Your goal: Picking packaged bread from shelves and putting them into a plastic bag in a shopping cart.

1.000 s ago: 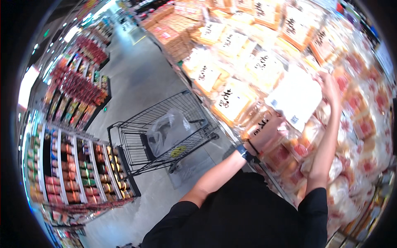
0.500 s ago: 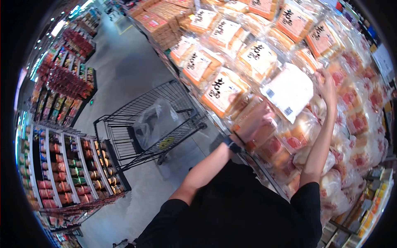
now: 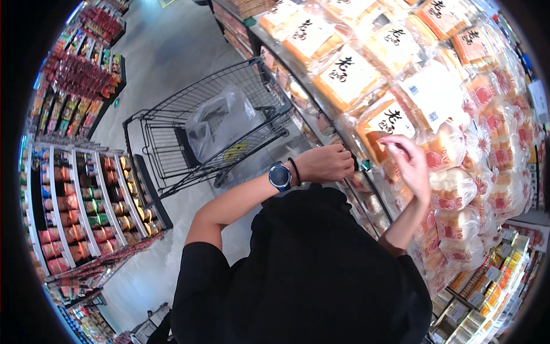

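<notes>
My left hand [image 3: 326,163], with a watch [image 3: 279,176] and a black band on its wrist, is curled closed by the front edge of the bread display. Its fingertips are turned away, so anything inside is hidden. Over the front of the pile, my right hand [image 3: 409,163] has loosely bent fingers, apart from each other, and nothing shows in them. Just beyond it lies a bagged bread loaf [image 3: 389,121] with a pale label and black lettering. A white-backed bread package [image 3: 438,97] rests face down farther right among similar loaves.
A black shopping cart [image 3: 172,132] stands left of the display, with a clear plastic bag [image 3: 223,120] in it. Round-labelled bagged breads [image 3: 458,226] pile up at right. Shelves of packaged goods [image 3: 86,200] line the far left, across the grey floor [image 3: 172,51].
My left hand has drawn back from the bread pile to the display's edge. My right hand has left the white-backed package and come nearer. The view has shifted.
</notes>
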Demonstrator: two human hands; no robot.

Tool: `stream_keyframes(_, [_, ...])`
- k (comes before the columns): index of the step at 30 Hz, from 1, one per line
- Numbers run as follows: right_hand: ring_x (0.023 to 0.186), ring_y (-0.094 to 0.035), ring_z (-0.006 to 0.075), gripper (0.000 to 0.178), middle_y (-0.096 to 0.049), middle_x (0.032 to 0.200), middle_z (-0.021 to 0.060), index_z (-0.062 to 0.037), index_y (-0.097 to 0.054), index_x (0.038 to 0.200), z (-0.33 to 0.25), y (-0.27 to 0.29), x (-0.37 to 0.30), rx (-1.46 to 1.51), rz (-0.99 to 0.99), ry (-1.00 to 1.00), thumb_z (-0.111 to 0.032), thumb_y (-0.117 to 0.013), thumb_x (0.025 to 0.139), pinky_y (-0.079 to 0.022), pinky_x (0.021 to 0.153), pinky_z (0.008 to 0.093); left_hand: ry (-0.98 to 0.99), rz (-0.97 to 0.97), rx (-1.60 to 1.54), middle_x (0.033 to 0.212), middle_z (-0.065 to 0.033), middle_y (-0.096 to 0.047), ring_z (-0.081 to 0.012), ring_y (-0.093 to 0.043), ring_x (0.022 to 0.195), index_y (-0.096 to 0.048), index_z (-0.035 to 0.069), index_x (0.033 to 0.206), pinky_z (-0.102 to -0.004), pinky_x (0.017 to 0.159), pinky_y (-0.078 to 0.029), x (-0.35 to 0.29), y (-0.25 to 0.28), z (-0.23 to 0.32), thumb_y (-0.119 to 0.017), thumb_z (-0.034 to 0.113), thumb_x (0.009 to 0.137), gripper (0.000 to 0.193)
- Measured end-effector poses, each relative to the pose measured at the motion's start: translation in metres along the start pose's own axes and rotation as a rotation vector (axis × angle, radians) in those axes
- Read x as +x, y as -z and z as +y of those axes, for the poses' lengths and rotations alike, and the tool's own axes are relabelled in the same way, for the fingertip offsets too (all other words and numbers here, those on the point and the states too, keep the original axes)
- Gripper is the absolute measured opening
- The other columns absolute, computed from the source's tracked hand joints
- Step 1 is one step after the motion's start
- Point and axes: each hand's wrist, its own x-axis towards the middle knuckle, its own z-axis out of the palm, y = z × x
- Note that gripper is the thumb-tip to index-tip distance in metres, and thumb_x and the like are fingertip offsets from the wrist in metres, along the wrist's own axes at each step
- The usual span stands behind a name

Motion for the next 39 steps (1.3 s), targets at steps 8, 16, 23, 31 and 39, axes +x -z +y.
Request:
stream_keyframes(8, [0.095,-0.07,0.0276,0.02,-0.072,0.103,0.0151,0.0002,-0.07,0.109,-0.026,-0.124,-0.004,-0.211,-0.038,-0.033,-0.016,-0.063,0.099,-0.052,0.086,0.0349,-0.045,-0.017,0.074,0.088,0.0006,-0.059,-0.0153,-0.058,0.089,-0.062,0.009,0.09,-0.0311,0.085,-0.047,-0.096,0.027,0.031,-0.058,0.019,0.086,0.012])
stream_keyframes(16, [0.094,-0.069,0.0358,0.021,-0.071,0.102,0.0187,0.0022,-0.068,0.108,-0.058,-0.195,0.005,-0.467,-0.091,-0.088,-0.016,-0.061,0.099,-0.052,0.085,0.0395,0.043,-0.048,0.072,0.087,0.0019,-0.056,-0.0143,-0.058,0.09,-0.06,0.012,0.088,-0.0302,0.077,-0.045,-0.19,0.048,0.031,-0.058,0.02,0.085,0.008])
stream_keyframes(23, [0.095,-0.07,0.0397,0.022,-0.071,0.103,0.0234,0.0032,-0.067,0.109,-0.039,-0.229,0.009,-0.443,-0.276,-0.217,-0.014,-0.064,0.097,-0.054,0.082,0.0423,0.288,-0.091,-0.084,0.087,0.0012,-0.056,-0.0163,-0.059,0.09,-0.06,0.013,0.085,-0.0317,0.079,-0.045,-0.261,-0.009,0.016,-0.061,0.019,0.084,0.006])
stream_keyframes(31, [0.101,-0.068,0.041,0.026,-0.071,0.104,0.0239,-0.0013,-0.069,0.11,0.037,-0.257,0.069,-0.509,-0.433,-0.306,-0.022,-0.066,0.095,-0.052,0.088,0.0487,1.184,-0.049,-0.033,0.142,-0.0198,-0.051,-0.037,-0.044,0.138,-0.051,0.005,0.139,-0.0525,0.115,-0.033,-0.383,-0.072,-0.03,-0.068,0.026,0.087,0.058])
stream_keyframes(39, [0.111,-0.063,0.0417,0.031,-0.065,0.119,0.0257,-0.001,-0.067,0.113,0.056,-0.358,0.164,-0.253,-0.677,-0.078,-0.025,-0.066,0.094,-0.051,0.095,0.0476,1.444,-0.219,-0.105,0.103,-0.0108,-0.067,-0.0303,-0.064,0.102,-0.062,0.006,0.113,-0.0429,0.082,-0.054,-0.42,-0.097,-0.029,-0.066,0.044,0.093,0.043])
